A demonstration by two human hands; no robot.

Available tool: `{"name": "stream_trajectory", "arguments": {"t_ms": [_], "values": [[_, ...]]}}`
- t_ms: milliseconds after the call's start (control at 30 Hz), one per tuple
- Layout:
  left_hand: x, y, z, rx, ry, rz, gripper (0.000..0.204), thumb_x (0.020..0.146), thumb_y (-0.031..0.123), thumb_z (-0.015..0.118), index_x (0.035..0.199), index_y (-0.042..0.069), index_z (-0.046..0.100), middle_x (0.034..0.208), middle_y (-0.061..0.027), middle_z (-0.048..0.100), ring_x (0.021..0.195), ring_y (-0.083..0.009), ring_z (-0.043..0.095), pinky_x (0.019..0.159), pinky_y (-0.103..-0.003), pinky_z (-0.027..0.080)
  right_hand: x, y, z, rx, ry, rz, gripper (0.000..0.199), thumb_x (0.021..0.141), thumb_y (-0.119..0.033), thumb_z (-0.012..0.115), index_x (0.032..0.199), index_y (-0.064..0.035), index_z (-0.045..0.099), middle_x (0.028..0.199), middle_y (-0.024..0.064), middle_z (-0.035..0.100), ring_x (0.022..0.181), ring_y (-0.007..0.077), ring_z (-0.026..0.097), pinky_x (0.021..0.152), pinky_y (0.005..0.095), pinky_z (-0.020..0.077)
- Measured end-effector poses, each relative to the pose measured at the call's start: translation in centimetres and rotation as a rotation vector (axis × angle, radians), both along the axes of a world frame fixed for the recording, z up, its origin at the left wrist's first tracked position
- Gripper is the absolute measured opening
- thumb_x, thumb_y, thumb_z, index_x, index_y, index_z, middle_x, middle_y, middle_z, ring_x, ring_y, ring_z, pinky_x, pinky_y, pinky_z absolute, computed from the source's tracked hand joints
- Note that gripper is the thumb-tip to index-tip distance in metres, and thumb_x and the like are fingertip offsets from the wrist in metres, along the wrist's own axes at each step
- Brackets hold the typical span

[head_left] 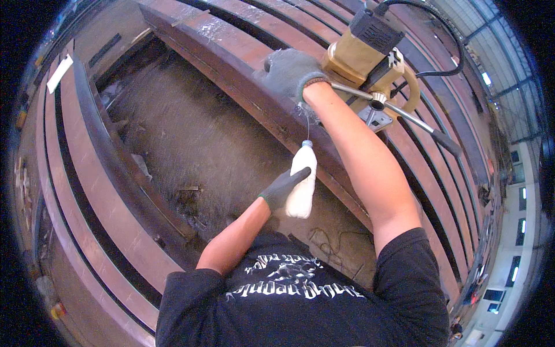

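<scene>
1. Black-shirted shoulders (300,301) fill the lower edge of the head view, nearest the camera, with both bare forearms rising from them toward the steel.
2. At centre, the left hand (283,188), in a dark glove, is closed around a white plastic squeeze bottle (302,185); the bottle stands nozzle up, its tip close under the near edge of a long rusty steel beam (231,52).
3. Higher, the right hand (289,72), in a grey knit glove, lies over the beam just beside a tan magnetic drill (370,55); whether its fingers grip anything cannot be told.
4. On the beam's top face sits the drill, its black cable (445,34) looping off to the upper right and its feed handles (416,118) jutting out over the neighbouring beams.
5. Between this beam and the curved beams at left (98,191) lies a stretch of gritty floor (191,139), the widest open room around the hands.
6. Right of the drill, parallel beams run closely spaced, with narrow dark gaps between them.
</scene>
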State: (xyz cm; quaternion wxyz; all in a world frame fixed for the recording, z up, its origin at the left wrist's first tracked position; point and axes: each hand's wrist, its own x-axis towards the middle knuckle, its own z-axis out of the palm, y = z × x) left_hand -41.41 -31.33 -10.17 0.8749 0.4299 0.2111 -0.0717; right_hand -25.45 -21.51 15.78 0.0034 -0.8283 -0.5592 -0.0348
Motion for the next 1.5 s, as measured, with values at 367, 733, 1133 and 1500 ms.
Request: {"name": "stream_trajectory", "arguments": {"t_ms": [367,733,1133,1500], "values": [[-0.2,-0.2,1.1,0.013,0.013,0.008,0.061,0.095,0.056,0.071,0.127,0.004,0.062,0.102,-0.0069,0.070,0.083,-0.0163,0.067,0.075,-0.032,0.057,0.4,0.0,-0.7,-0.008,-0.024,0.012,0.050,0.093,-0.052,0.059,0.113,-0.0100,0.078,0.118,0.0171,0.075,0.109,0.0368,0.071,0.097,0.0472,0.0548],[0.0,-0.1,0.9,0.075,0.031,0.005,0.059,0.097,0.057,0.069,0.123,0.005,0.063,0.099,-0.0067,0.070,0.082,-0.0159,0.067,0.072,-0.034,0.057,0.4,0.2,-0.8,-0.043,-0.031,0.018,0.051,0.093,-0.054,0.059,0.112,-0.0113,0.079,0.113,0.0174,0.076,0.106,0.0370,0.072,0.094,0.0479,0.0555],[-0.1,0.0,0.7,0.041,0.035,0.014,0.059,0.096,0.057,0.070,0.122,0.004,0.064,0.099,-0.0070,0.071,0.082,-0.0164,0.067,0.074,-0.034,0.057,0.8,0.4,-1.4,-0.037,-0.058,0.024,0.050,0.094,-0.053,0.056,0.111,-0.0113,0.079,0.113,0.0173,0.076,0.106,0.0366,0.073,0.095,0.0483,0.0558],[-0.3,0.0,1.3,-0.024,0.034,0.037,0.056,0.096,0.053,0.071,0.123,0.005,0.064,0.098,-0.0061,0.071,0.083,-0.0164,0.067,0.074,-0.034,0.056,0.4,0.5,-1.2,-0.056,-0.039,0.003,0.050,0.094,-0.054,0.057,0.111,-0.0128,0.079,0.115,0.0173,0.076,0.109,0.0369,0.072,0.095,0.0484,0.0554]]}}
